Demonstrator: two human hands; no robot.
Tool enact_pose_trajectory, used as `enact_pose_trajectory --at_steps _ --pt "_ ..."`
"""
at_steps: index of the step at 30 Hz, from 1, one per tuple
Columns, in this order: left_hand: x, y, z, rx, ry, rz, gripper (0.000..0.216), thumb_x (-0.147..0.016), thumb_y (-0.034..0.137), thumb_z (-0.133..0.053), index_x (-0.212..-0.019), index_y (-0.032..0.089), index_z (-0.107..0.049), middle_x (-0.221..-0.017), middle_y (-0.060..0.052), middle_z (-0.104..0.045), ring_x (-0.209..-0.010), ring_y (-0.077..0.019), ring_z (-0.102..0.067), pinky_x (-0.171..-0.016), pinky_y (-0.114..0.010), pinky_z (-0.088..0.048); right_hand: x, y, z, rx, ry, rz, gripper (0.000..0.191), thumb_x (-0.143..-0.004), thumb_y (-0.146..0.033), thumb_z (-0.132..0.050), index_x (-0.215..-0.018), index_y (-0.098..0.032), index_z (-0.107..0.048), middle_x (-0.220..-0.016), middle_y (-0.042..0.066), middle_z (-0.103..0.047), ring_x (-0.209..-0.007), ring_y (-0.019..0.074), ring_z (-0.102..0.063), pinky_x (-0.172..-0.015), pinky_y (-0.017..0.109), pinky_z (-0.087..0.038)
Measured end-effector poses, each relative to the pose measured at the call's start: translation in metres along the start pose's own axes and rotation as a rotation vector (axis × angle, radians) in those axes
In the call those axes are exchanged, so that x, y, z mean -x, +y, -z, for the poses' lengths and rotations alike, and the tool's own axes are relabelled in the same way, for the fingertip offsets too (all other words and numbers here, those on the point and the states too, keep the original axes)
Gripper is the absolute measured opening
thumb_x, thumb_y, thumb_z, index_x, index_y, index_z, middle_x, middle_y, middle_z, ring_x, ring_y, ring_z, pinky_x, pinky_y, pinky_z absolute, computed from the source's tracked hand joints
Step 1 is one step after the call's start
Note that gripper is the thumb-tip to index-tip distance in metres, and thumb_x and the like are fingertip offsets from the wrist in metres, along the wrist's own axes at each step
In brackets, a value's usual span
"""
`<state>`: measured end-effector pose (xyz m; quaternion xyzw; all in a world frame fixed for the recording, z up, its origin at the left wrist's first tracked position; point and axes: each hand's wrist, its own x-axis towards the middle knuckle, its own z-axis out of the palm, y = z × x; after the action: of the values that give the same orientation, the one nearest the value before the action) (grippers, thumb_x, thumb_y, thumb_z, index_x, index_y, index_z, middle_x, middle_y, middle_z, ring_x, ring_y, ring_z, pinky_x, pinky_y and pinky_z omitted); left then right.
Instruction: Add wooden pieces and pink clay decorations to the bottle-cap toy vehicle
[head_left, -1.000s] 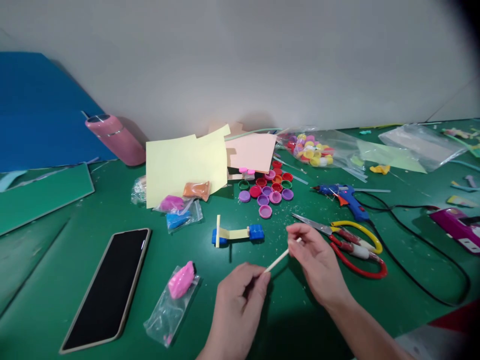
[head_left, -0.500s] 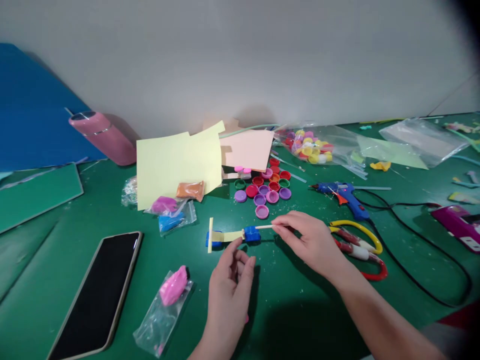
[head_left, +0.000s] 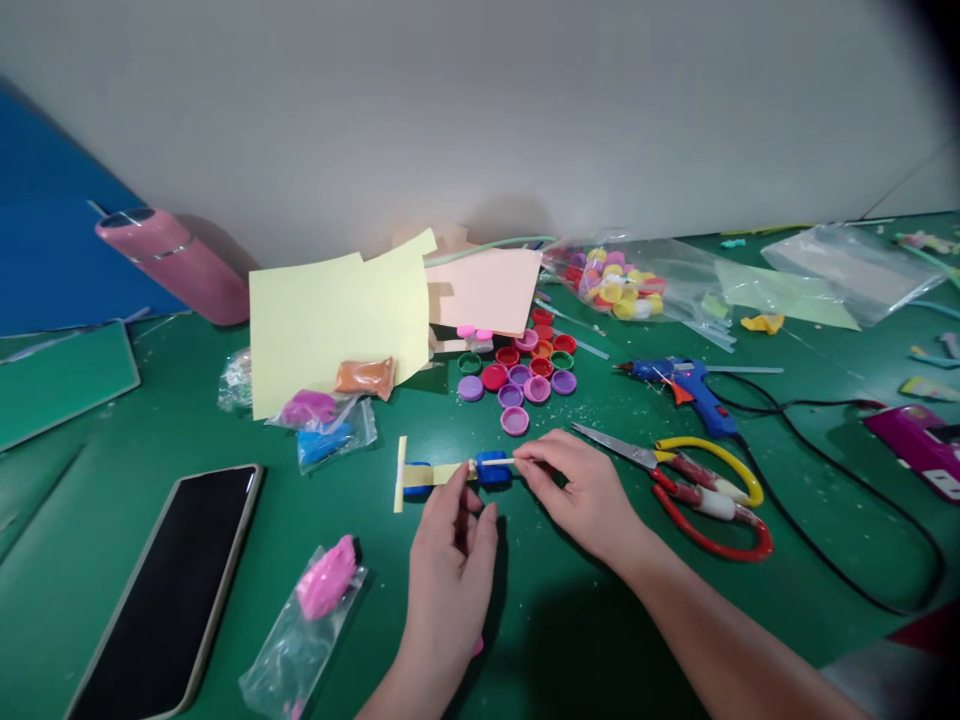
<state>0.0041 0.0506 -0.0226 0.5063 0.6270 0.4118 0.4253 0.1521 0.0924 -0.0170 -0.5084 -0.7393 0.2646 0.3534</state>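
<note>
Right hand [head_left: 581,490] pinches thin white stick [head_left: 495,462], laid across blue cap [head_left: 493,470] on green tabletop [head_left: 585,620]. Left hand [head_left: 450,555] — fingertips close together, touching yellow paper strip [head_left: 442,474] that joins this cap to second blue cap [head_left: 415,480]. Scissors [head_left: 690,485] just right of right hand; loose bottle caps [head_left: 521,370] behind — phone [head_left: 161,590] well left.

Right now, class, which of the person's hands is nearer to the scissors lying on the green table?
Right. The right hand sits just left of the scissors, pinching a thin stick. The left hand is farther left, at the blue caps piece.
</note>
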Motion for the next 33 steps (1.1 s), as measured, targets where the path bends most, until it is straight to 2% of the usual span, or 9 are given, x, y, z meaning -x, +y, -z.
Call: enact_pose_trajectory --at_steps 14,33 --pt "0.0000 -0.0074 0.0007 0.025 -0.018 -0.022 0.035 -0.080 0.024 -0.050 -0.115 0.020 -0.048 -0.082 -0.001 -0.051 -0.069 -0.0134 -0.050 -0.064 -0.026 -0.042 0.0023 0.0000 -0.0011 0.000 0.011 -0.013 0.016 -0.083 -0.021 -0.048 -0.089 -0.019 -0.064 -0.079 0.005 -0.062 -0.075 0.0170 -0.056 -0.068 0.027 -0.044" --pt "-0.0019 -0.0056 -0.0001 0.071 -0.018 0.037 0.036 -0.077 0.026 -0.052 -0.112 0.018 -0.050 -0.082 -0.001 -0.053 -0.071 -0.0145 -0.052 -0.062 -0.025 -0.043 0.0013 -0.0006 -0.0046 0.042 -0.028 0.009 0.018 -0.084 -0.021 -0.047 -0.090 -0.020 -0.064 -0.082 0.005 -0.062 -0.077 0.0176 -0.056 -0.069 0.028 -0.044"
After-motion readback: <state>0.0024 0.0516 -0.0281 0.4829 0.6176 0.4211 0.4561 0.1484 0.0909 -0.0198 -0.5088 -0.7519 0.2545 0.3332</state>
